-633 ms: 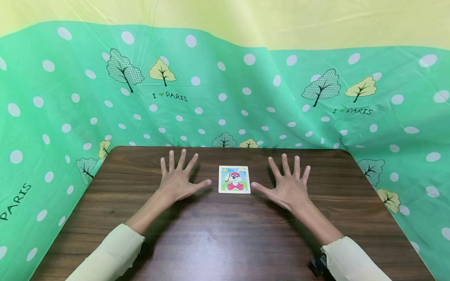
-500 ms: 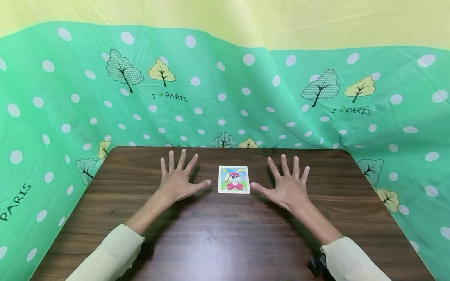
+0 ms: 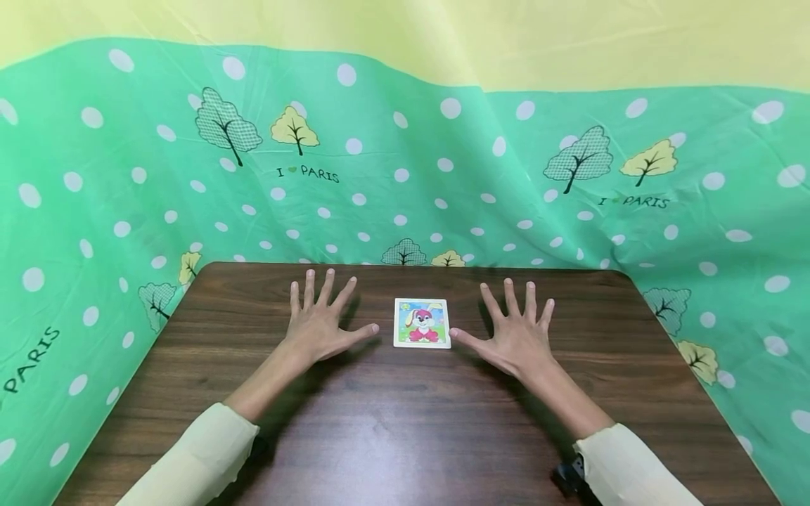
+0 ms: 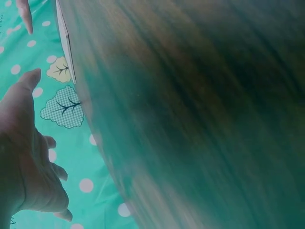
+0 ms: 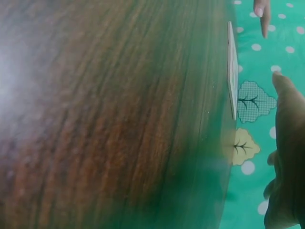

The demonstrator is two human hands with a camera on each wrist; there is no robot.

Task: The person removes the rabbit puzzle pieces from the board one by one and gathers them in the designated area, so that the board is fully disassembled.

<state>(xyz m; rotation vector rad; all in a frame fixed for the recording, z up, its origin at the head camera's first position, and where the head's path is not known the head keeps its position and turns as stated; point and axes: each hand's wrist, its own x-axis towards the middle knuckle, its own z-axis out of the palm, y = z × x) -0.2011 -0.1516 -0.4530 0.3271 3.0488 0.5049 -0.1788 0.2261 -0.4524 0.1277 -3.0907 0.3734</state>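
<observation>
A square puzzle-like picture tile [image 3: 422, 323] with a white border and a pink rabbit lies flat on the dark wooden table. To its left, my left hand [image 3: 319, 329] is spread palm down, the thumb pointing at the tile with a gap between. My right hand [image 3: 515, 337] is spread the same way on the other side, its thumb tip close by the tile's right edge; whether they touch I cannot tell. Both hands hold nothing. Edge-on, the tile [image 4: 66, 43] shows as a thin strip in the left wrist view, and likewise the tile [image 5: 232, 71] in the right wrist view.
The wood-grain table [image 3: 380, 429] has rounded far corners. Behind and beside it hangs a green cloth [image 3: 354, 204] with white dots, trees and lettering, yellow along the top. A small black device [image 3: 569, 479] sits under the right sleeve [image 3: 633, 464].
The right hand has shifted very slightly left, its thumb nearer the tile. The head view has moved a touch. The left hand and the tile stay in place.
</observation>
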